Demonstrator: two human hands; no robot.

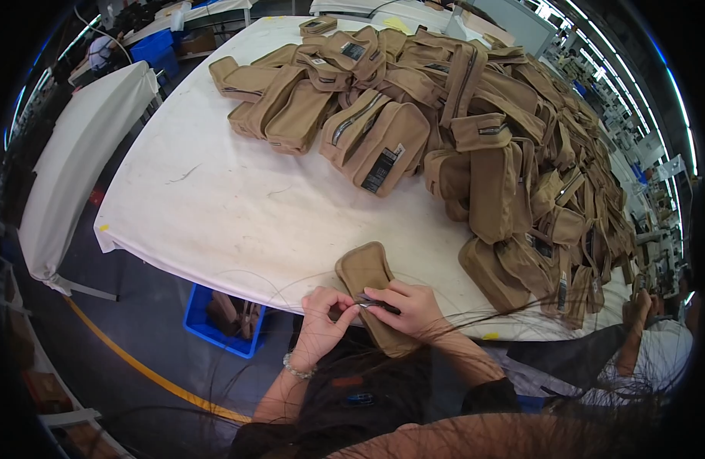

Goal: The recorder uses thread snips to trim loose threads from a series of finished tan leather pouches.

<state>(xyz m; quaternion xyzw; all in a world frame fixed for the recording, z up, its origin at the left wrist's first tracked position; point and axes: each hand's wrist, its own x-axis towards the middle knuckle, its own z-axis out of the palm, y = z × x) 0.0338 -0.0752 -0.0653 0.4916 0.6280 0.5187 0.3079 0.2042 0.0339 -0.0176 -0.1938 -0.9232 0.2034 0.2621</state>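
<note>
A tan fabric pouch (365,265) lies over the table's front edge, its lower end towards my body. My right hand (411,310) rests across it and grips small thread snips (385,306), with the blades pointing left. At the pouch's left side, the thumb and forefinger of my left hand (326,310) pinch together close to the blade tips. Whether a thread is also caught between those fingertips is too small to tell. A beaded bracelet (299,366) circles my left wrist. Part of the pouch is hidden under my right hand.
Many similar pouches (490,189) are heaped across the back and right of the white-covered table (226,201). Below the front edge stands a blue bin (226,339) holding brown items. Another person (645,350) sits at the right. A white-covered bench (88,143) is at the left.
</note>
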